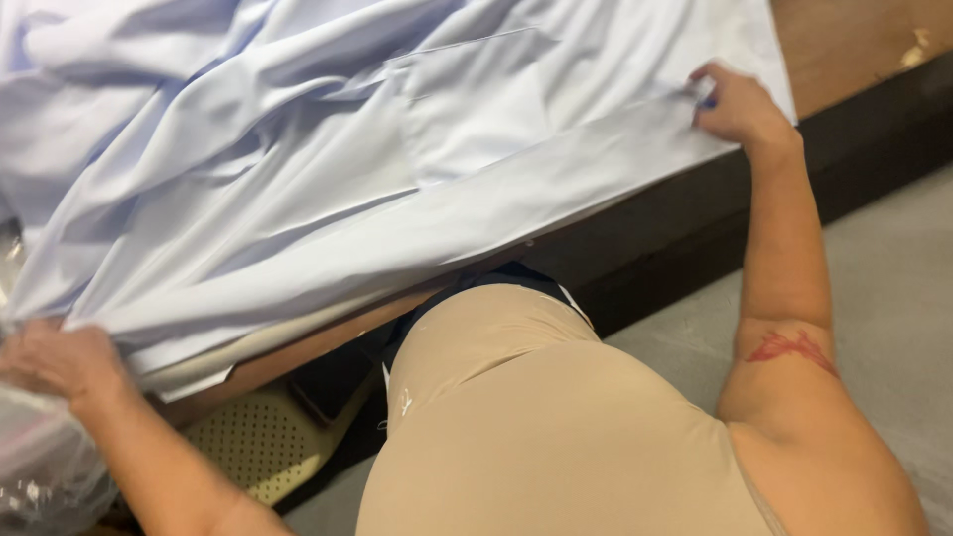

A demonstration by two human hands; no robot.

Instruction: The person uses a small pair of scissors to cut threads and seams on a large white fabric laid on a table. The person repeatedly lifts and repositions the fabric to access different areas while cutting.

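Pale blue cotton shirt [328, 169], creased and spread flat, covers most of the wooden counter [844, 40]; its near hem runs along the counter's near edge from left to right.

Left hand [60, 357]: at the near left corner of the shirt, fingers curled over the hem where the cloth bunches. The grip looks closed on the fabric edge, though the fingertips are blurred and partly under the cloth.

Right hand [740, 104]: at the far right, on the shirt's right edge near the counter's corner. Fingers pinch the cloth edge; a small blue item shows between the fingers, too small to identify. The shirt lies stretched between the two grips, with long folds running diagonally across it.

Clear crinkled plastic bag [40, 457]: lower left, just below the left hand, touching the wrist.

Cream perforated plastic seat [258, 447]: under the counter, near left.

Grey concrete floor [893, 278]: right side, beyond the dark counter front.
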